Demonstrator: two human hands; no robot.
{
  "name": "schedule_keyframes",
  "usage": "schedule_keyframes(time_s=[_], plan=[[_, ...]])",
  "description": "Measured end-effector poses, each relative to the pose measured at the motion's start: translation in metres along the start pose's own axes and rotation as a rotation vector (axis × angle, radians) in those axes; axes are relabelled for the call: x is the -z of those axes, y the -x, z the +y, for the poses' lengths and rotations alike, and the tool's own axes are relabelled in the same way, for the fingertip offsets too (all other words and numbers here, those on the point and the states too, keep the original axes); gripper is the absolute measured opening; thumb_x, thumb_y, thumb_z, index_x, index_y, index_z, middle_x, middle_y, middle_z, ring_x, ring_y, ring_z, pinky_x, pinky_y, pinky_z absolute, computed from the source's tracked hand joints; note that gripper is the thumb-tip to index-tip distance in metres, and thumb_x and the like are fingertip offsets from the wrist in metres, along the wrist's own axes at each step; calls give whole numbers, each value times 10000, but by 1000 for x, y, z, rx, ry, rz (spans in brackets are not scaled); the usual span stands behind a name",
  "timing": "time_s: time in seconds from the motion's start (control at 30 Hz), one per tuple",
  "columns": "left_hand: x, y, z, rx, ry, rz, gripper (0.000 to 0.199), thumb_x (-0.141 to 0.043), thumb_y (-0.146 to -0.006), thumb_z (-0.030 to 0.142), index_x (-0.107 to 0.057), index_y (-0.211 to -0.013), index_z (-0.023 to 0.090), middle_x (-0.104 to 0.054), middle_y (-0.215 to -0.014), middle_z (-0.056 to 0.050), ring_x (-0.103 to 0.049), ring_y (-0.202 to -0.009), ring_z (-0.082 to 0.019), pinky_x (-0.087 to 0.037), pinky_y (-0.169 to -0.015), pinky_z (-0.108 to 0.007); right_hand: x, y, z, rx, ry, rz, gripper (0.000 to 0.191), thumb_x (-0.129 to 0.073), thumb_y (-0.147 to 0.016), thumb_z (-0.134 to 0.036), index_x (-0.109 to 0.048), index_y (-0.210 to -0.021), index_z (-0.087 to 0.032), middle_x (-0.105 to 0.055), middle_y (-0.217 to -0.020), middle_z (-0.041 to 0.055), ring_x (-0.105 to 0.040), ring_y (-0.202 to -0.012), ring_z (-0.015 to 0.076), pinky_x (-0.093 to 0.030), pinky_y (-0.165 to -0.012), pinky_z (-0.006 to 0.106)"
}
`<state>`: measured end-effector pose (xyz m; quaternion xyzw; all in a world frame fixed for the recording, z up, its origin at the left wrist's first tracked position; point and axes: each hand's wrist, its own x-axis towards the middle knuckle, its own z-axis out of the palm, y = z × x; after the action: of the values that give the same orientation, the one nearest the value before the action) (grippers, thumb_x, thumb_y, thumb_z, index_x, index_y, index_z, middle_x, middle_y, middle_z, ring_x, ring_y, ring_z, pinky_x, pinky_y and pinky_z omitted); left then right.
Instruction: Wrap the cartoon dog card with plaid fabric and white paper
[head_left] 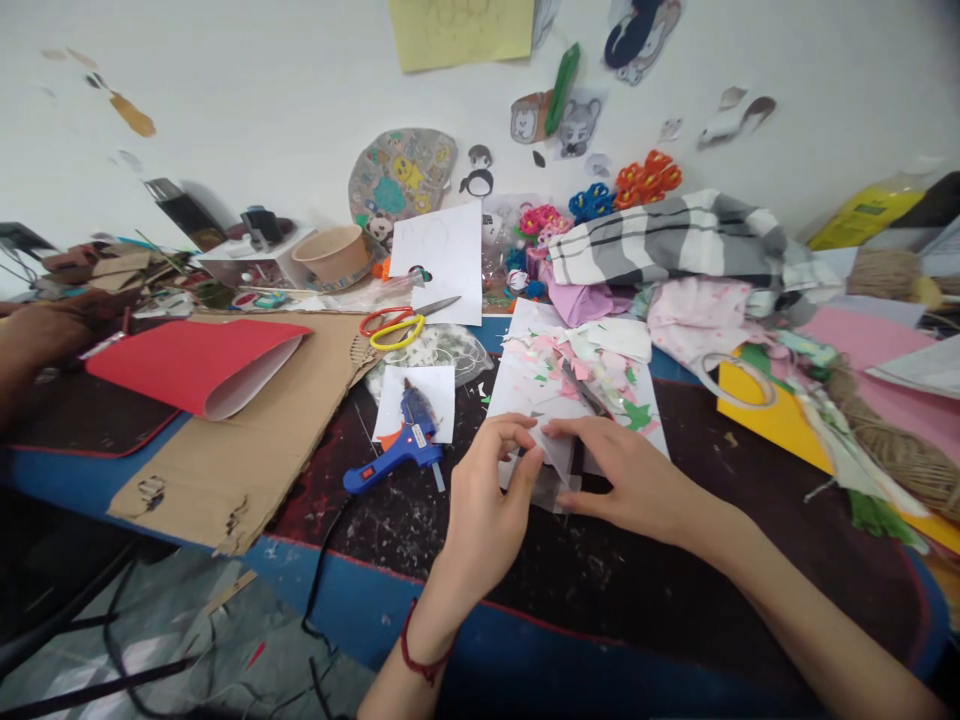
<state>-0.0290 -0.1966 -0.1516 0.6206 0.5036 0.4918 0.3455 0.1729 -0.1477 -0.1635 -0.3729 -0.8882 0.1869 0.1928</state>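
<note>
My left hand [484,500], with a red cord bracelet at its wrist, has its thumb and fingers closed on a small piece of white paper [556,452]. Opposite it, my right hand [634,470] grips the same paper, fingers at its top and thumb low at its right side. A clear, filmy scrap [551,494] shows under the paper. Just beyond both hands lies a white sheet [517,345] strewn with pink, green and white paper scraps. Dark-bladed scissors [587,390] rest among those scraps. Left of my hands is a blue glue gun [397,455], its nozzle over a white card [442,385].
Red-and-yellow-handled scissors [397,328] lie beside brown cardboard [300,400]. Red folded card [191,360] lies at left, near another person's hand [45,330]. A roll of tape [739,380] and twine [892,450] are at right. Checked cloth [675,245] is piled behind.
</note>
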Motion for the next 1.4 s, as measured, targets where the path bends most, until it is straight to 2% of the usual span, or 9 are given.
schedule_keyframes(time_s=[0.1, 0.17, 0.3, 0.5, 0.63, 0.77, 1.07, 1.27, 1.4], plan=[[-6, -6, 0, 12, 90, -13, 61, -530, -990, 262, -548, -964, 210, -623, -1260, -74, -650, -1091, -180, -482, -947, -332, -3, -2, -2, 1, 8, 26, 303, -550, -961, -395, -525, -1186, -193, -678, -1145, 133, -642, -1040, 287, -513, -868, 441], [-7, -8, -1, 18, 127, -18, 70, -534, -988, 268, -543, -954, 207, -618, -1256, -75, -658, -1080, -178, -485, -955, -332, -2, -3, -3, 0, 5, 20, 225, -464, -997, -351, -536, -1136, -189, -683, -1068, 126, -641, -979, 273, -503, -829, 418], [1, -11, 1, 15, 87, -17, 74, -552, -975, 271, -560, -936, 208, -631, -1213, -55, -669, -1049, -172, -489, -918, -311, 1, -5, -3, -39, -14, 29, 264, -340, -1041, -353, -545, -1077, -192, -673, -977, 107, -633, -905, 250, -478, -770, 377], [18, -23, 15, 89, -330, -166, 45, -636, -891, 169, -617, -866, 201, -680, -888, 0, -638, -783, -153, -450, -728, -292, 7, -9, 8, -160, -45, 52, 306, -351, -1034, -387, -545, -872, -216, -627, -720, 40, -579, -641, 196, -394, -589, 323], [14, -35, 12, 26, -492, -298, 72, -632, -868, 126, -625, -827, 184, -677, -872, -21, -611, -806, -180, -435, -736, -315, 10, -13, 15, -196, -75, 45, 327, -321, -1038, -413, -579, -995, -217, -660, -750, 43, -622, -690, 216, -425, -618, 329], [5, -42, 3, -25, -581, -348, 93, -609, -877, 131, -633, -801, 180, -665, -868, -37, -600, -827, -194, -445, -758, -330, 13, -16, 17, -149, -76, 77, 344, -329, -1036, -424, -604, -1089, -225, -672, -731, 43, -642, -695, 227, -463, -658, 338], [-3, -47, -1, -48, -734, -304, 118, -585, -897, 127, -625, -793, 167, -660, -859, -62, -598, -849, -213, -456, -795, -356, 12, -16, 15, -116, -59, 99, 336, -338, -1030, -398, -616, -1119, -232, -688, -735, 43, -662, -724, 238, -487, -692, 340], [-9, -45, -10, -70, -912, -336, 51, -603, -908, 157, -619, -861, 170, -667, -919, -65, -594, -895, -233, -430, -779, -361, 12, -16, 16, -160, -63, 77, 335, -349, -1028, -400, -620, -1122, -226, -697, -759, 52, -671, -738, 248, -488, -709, 353], [-11, -39, -10, -145, -1056, -261, 79, -644, -902, 203, -602, -959, 167, -662, -991, -84, -579, -938, -266, -409, -764, -388, 11, -17, 19, -127, -64, 108, 337, -342, -1033, -400, -624, -1126, -241, -695, -748, 43, -671, -735, 245, -494, -706, 353]])
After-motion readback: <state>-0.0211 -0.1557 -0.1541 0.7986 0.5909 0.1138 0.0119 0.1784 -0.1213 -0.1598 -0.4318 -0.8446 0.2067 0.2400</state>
